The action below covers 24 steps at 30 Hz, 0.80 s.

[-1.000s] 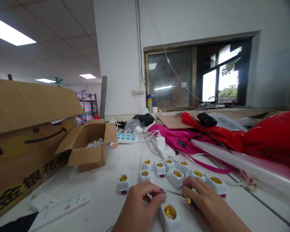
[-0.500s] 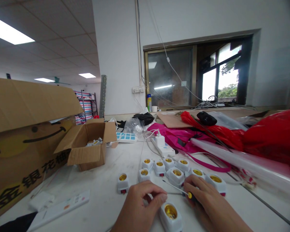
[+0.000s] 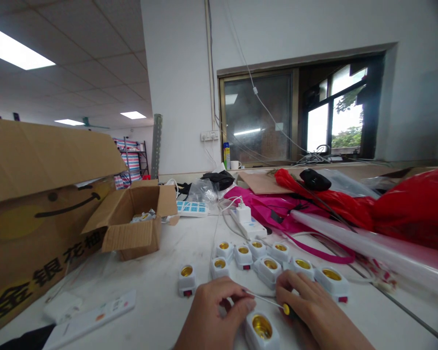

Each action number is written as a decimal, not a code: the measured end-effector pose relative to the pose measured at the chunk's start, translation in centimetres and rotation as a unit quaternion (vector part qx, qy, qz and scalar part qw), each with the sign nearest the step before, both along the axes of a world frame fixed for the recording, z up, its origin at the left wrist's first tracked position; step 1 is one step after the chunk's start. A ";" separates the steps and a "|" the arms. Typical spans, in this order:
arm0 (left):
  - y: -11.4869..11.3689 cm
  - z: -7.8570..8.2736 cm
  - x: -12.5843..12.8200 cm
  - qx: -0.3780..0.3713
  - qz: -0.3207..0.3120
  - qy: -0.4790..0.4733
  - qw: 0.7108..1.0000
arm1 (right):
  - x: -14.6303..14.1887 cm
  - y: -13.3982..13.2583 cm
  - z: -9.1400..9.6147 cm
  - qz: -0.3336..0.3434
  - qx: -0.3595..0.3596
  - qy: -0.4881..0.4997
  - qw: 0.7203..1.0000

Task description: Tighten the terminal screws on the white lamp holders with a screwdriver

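Observation:
My right hand (image 3: 310, 301) is closed around a screwdriver (image 3: 264, 299); its yellow collar shows at the fingers and its thin metal shaft points left. The shaft's tip is at the fingertips of my left hand (image 3: 219, 308). There, thumb and forefinger are pinched together, and anything between them is too small to make out. Between my hands, close to me, stands a white lamp socket (image 3: 264, 335) with a brass-coloured threaded inside. Several similar white lamp sockets (image 3: 270, 272) stand just beyond my hands, some with a red switch. Another white socket (image 3: 187, 282) stands apart, to the left.
An open cardboard box (image 3: 138, 238) with small parts inside stands at left, beside a larger printed carton (image 3: 40, 243). A white power strip (image 3: 251, 228) lies behind the sockets. Pink fabric (image 3: 255, 206), red plastic bags (image 3: 412, 204) and a clear plastic roll (image 3: 350, 238) crowd the right side.
The screwdriver's tip has come down and toward me, from beyond my left fingertips to right at them. My left hand has shifted slightly right. The sockets stand as before.

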State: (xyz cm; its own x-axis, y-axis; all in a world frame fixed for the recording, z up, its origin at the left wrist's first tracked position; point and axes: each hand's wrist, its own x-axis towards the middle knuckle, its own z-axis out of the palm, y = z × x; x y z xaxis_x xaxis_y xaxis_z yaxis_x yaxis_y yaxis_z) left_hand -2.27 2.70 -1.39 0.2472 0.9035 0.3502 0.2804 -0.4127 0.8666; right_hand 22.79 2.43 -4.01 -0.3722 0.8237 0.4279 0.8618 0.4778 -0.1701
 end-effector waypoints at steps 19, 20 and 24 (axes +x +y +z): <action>-0.1 0.5 -0.3 0.005 0.018 0.002 1.000 | 0.2 -1.1 1.6 -0.059 0.054 -0.057 0.995; -0.1 0.5 -0.3 0.006 0.016 0.006 1.000 | 0.1 -1.1 1.6 -0.061 0.056 -0.060 0.995; 0.1 0.3 -0.4 0.037 0.004 0.037 0.999 | 0.3 -1.1 1.1 -0.076 0.059 -0.080 0.992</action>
